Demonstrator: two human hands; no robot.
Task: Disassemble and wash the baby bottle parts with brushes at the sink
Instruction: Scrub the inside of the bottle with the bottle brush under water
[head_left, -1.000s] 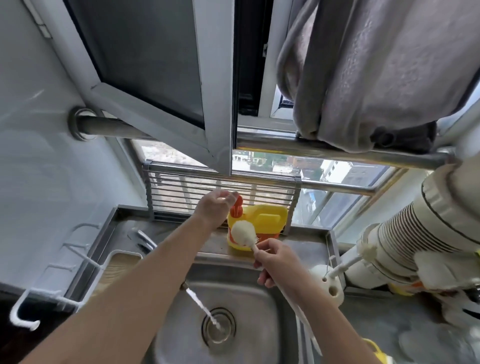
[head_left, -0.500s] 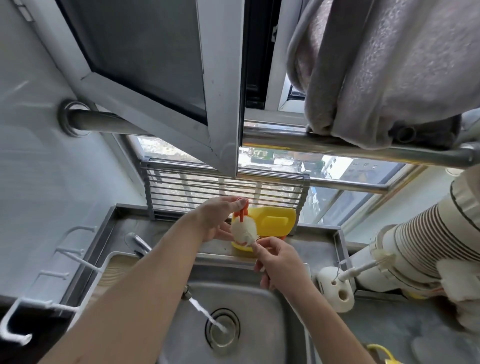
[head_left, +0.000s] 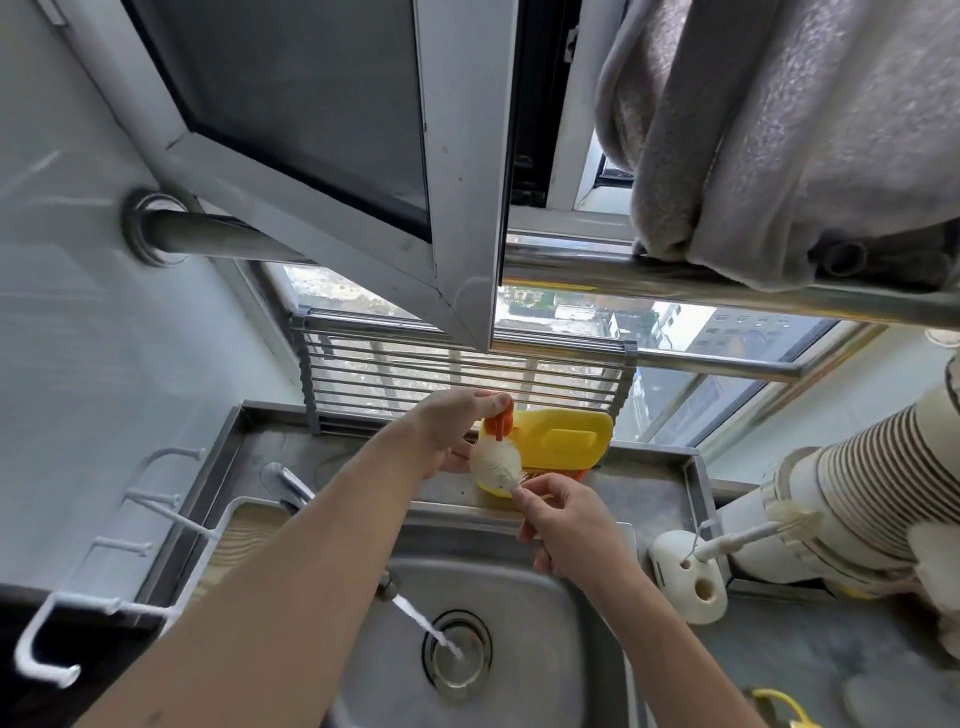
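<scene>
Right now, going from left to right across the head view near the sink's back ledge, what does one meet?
White wall hooks → faucet → yellow pump bottle → white brush holder.

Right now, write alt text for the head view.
A left hand grips the orange pump of a yellow bottle while the right hand holds a white brush just below it, behind a steel sink. The tap runs water into the drain.
</scene>
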